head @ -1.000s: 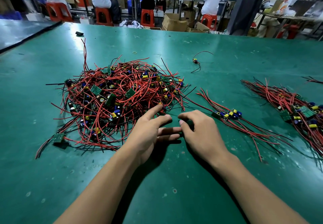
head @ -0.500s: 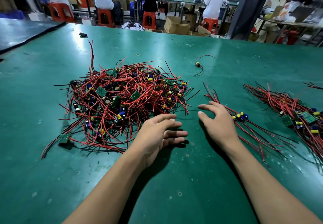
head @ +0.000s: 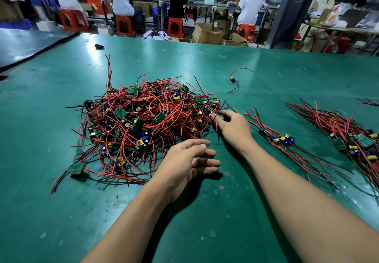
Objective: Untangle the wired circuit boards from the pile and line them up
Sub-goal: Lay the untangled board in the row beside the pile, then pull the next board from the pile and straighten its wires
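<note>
The left hand is nearest, low over the glossy green table mat just beside the heap's near edge. Its fingers are straight, slightly spread, and hold nothing.

A little farther on, the right hand reaches the right rim of the tangled heap of small green circuit boards with red and black wires. Its fingertips are in among the leads with thumb and forefinger close together, but I cannot tell whether they pinch one.

Each board looks light and rigid. The wires look thin and springy and likely to hook on neighbouring boards. The solder joints and upright capacitors are probably the weak points, so it seems safer to grip a board by its edges than to tug a lead, with the free hand pressing the heap down.

To the right, well apart from the heap, lie a short row of sorted boards and a fuller row, their wires roughly parallel. Farther back sits a lone wired board.
</note>
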Action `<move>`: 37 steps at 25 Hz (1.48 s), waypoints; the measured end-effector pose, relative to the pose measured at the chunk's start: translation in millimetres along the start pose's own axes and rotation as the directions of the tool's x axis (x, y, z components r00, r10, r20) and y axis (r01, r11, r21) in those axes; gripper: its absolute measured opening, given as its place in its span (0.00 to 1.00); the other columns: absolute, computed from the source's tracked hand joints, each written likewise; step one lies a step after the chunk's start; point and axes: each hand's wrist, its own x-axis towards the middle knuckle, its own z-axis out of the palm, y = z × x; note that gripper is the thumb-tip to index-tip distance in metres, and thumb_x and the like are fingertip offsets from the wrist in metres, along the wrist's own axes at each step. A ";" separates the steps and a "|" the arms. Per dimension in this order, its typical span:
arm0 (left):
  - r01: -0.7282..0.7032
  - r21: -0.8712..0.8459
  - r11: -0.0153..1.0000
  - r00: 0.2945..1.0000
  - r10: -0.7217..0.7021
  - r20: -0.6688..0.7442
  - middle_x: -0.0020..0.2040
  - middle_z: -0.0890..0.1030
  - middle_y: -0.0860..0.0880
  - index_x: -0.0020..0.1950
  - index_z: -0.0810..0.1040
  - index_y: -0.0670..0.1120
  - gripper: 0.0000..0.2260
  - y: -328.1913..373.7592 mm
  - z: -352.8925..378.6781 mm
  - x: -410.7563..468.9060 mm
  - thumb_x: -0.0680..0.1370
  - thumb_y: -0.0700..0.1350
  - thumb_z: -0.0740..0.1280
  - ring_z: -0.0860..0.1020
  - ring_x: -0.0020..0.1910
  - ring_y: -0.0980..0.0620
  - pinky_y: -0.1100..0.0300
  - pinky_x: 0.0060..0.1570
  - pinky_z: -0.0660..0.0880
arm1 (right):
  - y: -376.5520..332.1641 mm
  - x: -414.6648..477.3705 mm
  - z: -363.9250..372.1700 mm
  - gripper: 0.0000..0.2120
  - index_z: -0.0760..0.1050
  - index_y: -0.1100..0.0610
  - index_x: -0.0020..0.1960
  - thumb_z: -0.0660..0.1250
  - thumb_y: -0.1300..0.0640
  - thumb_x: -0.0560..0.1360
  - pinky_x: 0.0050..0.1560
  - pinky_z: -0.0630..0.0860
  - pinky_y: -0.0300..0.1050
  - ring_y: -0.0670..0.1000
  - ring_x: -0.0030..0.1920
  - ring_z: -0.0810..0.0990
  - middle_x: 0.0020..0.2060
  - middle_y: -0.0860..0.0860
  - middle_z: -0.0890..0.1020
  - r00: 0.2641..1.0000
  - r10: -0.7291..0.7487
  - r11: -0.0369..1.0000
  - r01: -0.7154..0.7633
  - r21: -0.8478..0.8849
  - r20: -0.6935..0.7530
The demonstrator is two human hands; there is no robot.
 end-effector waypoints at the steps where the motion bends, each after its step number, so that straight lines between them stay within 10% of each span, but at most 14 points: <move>1: 0.001 -0.003 1.000 1.000 -0.001 -0.001 0.45 0.80 0.37 0.57 0.77 0.35 0.08 0.0 0.0 0.1 0.81 0.36 0.61 0.83 0.35 0.45 0.53 0.41 0.82 | -2.3 2.4 3.6 0.22 0.81 0.48 0.63 0.67 0.36 0.76 0.65 0.71 0.52 0.56 0.60 0.80 0.54 0.50 0.85 1.000 0.027 0.998 -0.026 -0.065 0.005; 4: 0.005 -0.020 1.000 1.000 -0.005 0.000 0.44 0.80 0.38 0.58 0.77 0.34 0.09 -0.4 -0.4 1.2 0.81 0.36 0.61 0.82 0.35 0.44 0.53 0.40 0.82 | -7.8 2.7 6.1 0.20 0.83 0.47 0.56 0.68 0.35 0.74 0.61 0.73 0.51 0.56 0.56 0.81 0.52 0.50 0.86 0.997 0.068 0.995 -0.071 -0.074 -0.039; 9: 0.007 -0.045 0.999 1.000 -0.008 -0.004 0.44 0.81 0.38 0.58 0.76 0.35 0.09 0.8 -0.8 2.8 0.81 0.36 0.62 0.83 0.36 0.43 0.51 0.40 0.82 | 3.4 -44.8 -1.4 0.08 0.83 0.55 0.44 0.76 0.49 0.72 0.42 0.74 0.43 0.45 0.36 0.77 0.35 0.45 0.84 0.984 0.100 0.872 -0.017 0.489 -0.146; 14: -0.008 -0.047 0.999 1.000 0.008 -0.014 0.48 0.80 0.37 0.58 0.76 0.36 0.08 -0.8 -1.2 2.6 0.81 0.36 0.61 0.84 0.39 0.42 0.50 0.42 0.82 | -7.8 -73.5 -22.8 0.04 0.78 0.53 0.41 0.72 0.57 0.73 0.28 0.64 0.35 0.44 0.28 0.69 0.30 0.47 0.76 0.972 0.174 0.425 -0.216 0.879 0.155; 18: -0.014 -0.049 0.999 1.000 0.014 -0.007 0.48 0.81 0.36 0.59 0.75 0.35 0.09 -2.6 -1.7 3.8 0.81 0.36 0.61 0.84 0.38 0.42 0.50 0.41 0.83 | -3.5 -88.2 -47.6 0.07 0.75 0.59 0.43 0.69 0.58 0.67 0.30 0.65 0.38 0.47 0.30 0.67 0.34 0.53 0.74 0.840 -0.024 -0.025 -0.542 0.840 0.541; 23: -0.015 0.027 1.000 0.999 0.014 0.040 0.39 0.82 0.39 0.49 0.82 0.39 0.12 -5.5 -3.2 4.0 0.79 0.47 0.66 0.79 0.29 0.48 0.60 0.29 0.78 | -2.6 -99.6 -51.5 0.12 0.81 0.62 0.44 0.72 0.59 0.63 0.42 0.68 0.39 0.48 0.32 0.70 0.36 0.54 0.78 0.633 -0.226 0.243 -0.699 0.672 0.740; 27: -0.040 0.048 0.998 0.993 0.035 0.109 0.43 0.83 0.38 0.54 0.81 0.38 0.16 -6.9 -4.5 3.5 0.74 0.49 0.72 0.81 0.33 0.46 0.58 0.33 0.80 | -2.8 -97.4 -48.1 0.12 0.84 0.57 0.52 0.71 0.59 0.69 0.43 0.78 0.46 0.54 0.41 0.80 0.48 0.60 0.82 0.757 -0.131 0.453 -0.529 0.718 0.640; 37: -0.185 0.256 0.949 0.983 0.174 0.066 0.32 0.82 0.39 0.50 0.76 0.29 0.04 -13.8 1.5 -1.6 0.76 0.29 0.67 0.81 0.27 0.47 0.58 0.28 0.78 | -11.2 -108.0 -39.2 0.06 0.82 0.57 0.47 0.76 0.57 0.73 0.29 0.77 0.46 0.54 0.26 0.76 0.34 0.58 0.80 0.910 -0.073 0.623 -0.279 0.731 0.409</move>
